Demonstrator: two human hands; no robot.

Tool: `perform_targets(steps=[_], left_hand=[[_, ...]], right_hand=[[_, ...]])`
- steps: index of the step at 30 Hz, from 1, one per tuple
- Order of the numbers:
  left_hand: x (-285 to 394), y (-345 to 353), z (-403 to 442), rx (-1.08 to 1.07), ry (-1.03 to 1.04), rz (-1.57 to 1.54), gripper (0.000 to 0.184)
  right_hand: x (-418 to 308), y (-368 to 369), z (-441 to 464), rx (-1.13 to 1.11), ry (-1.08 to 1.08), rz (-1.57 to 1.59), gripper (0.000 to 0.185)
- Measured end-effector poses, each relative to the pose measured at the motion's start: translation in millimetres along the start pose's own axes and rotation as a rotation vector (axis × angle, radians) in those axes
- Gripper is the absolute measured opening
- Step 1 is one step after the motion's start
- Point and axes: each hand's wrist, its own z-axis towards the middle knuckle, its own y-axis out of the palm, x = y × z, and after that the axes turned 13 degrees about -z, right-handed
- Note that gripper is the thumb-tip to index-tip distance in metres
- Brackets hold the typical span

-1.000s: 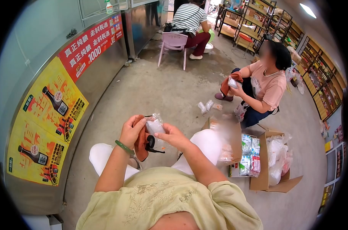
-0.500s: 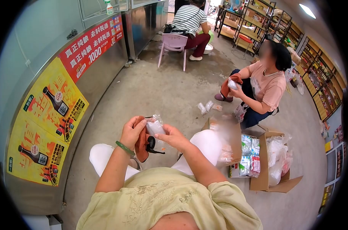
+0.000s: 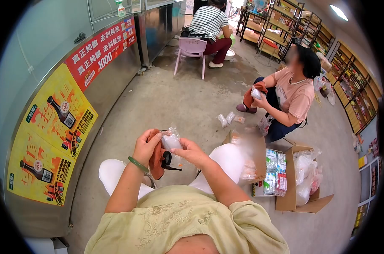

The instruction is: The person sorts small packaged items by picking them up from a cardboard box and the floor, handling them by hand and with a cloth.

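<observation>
In front of my lap, my left hand [image 3: 144,149] is closed on a reddish-brown cloth [image 3: 156,164], its thumb against the near edge of a white package wrapped in clear plastic [image 3: 171,139]. My right hand [image 3: 190,151] pinches the same package from the right side. Below the package, beside the cloth, hangs a small black rounded piece [image 3: 167,158] with a dark strap end; its kind is unclear. A green bangle [image 3: 138,164] circles my left wrist. The fingers under the package are partly hidden.
A crouching person [image 3: 291,86] at right holds a similar cloth and package. Several small wrapped packages [image 3: 230,117] lie on the floor. Open cardboard boxes [image 3: 290,186] with packets and plastic bags stand to my right. Another person [image 3: 208,23] sits on a pink chair [image 3: 191,45]. A metal counter [image 3: 111,95] runs along the left.
Both hands keep their hold on the cloth and package, with only a very slight shift. The crouching person stays nearly still.
</observation>
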Motion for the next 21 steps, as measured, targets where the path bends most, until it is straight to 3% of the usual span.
perform_targets(steps=[21], left_hand=[[-3.2,2.6,1.6,0.033,0.010,-0.068,0.024]], right_hand=[[-4.3,-3.9,-1.9,0.017,-0.013,0.069,0.032]])
